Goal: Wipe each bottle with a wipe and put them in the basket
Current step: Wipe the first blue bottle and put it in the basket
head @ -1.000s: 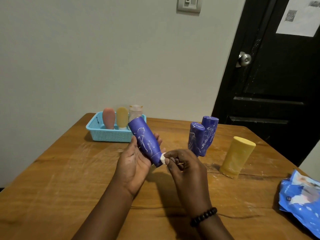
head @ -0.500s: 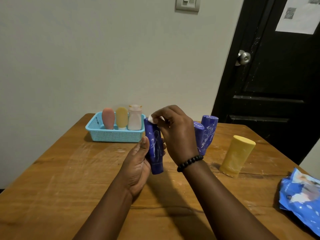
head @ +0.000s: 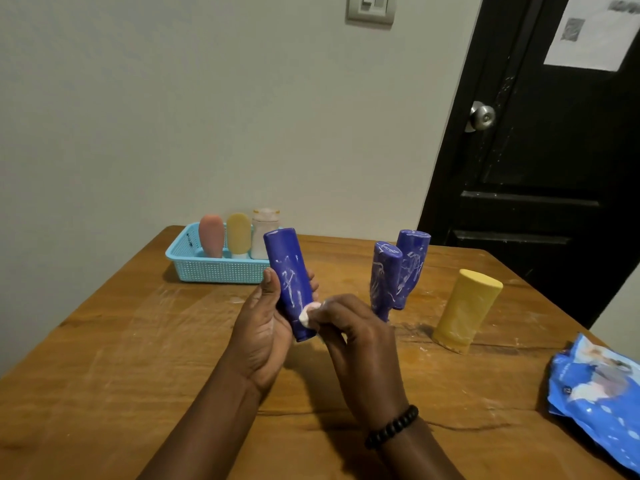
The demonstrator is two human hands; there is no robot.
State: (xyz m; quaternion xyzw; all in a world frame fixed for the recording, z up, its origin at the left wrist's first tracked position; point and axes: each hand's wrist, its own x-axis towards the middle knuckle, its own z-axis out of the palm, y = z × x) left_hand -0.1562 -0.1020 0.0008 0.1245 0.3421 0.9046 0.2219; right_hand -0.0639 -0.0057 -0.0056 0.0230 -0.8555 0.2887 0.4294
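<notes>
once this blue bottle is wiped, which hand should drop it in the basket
Probably the left hand: it already grips the blue bottle, and the basket sits on its side. The right hand is busy pinching the wipe.

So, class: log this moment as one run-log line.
step: wiping | left hand: holds blue bottle | right hand: presses wipe low on bottle | basket: three bottles | table: three left

left hand (head: pixel 266 327) grips blue bottle (head: pixel 289 282) | right hand (head: pixel 360 337) presses wipe (head: pixel 309 313) to its lower end
</notes>
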